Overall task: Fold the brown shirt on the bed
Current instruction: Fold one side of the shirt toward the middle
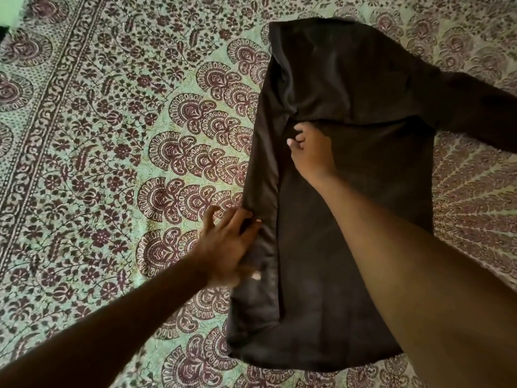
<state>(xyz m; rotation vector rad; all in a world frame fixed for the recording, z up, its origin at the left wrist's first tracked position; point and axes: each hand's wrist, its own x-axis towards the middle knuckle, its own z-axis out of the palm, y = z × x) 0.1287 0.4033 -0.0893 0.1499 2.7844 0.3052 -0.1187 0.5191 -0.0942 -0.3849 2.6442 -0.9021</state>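
Brown fabric shirt lies on the green patterned bed, left side folded in; left hand presses that fold with spread fingers, right hand rests loosely curled mid-shirt.

Plain dark brown shirt on pale green bedspread with maroon floral and fan-shaped print

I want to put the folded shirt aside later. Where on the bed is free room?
The patterned green bedspread lies bare left of the dark brown shirt, beyond the left hand. A smaller bare patch sits right, under the spread sleeve. The right hand and both arms crowd the middle.
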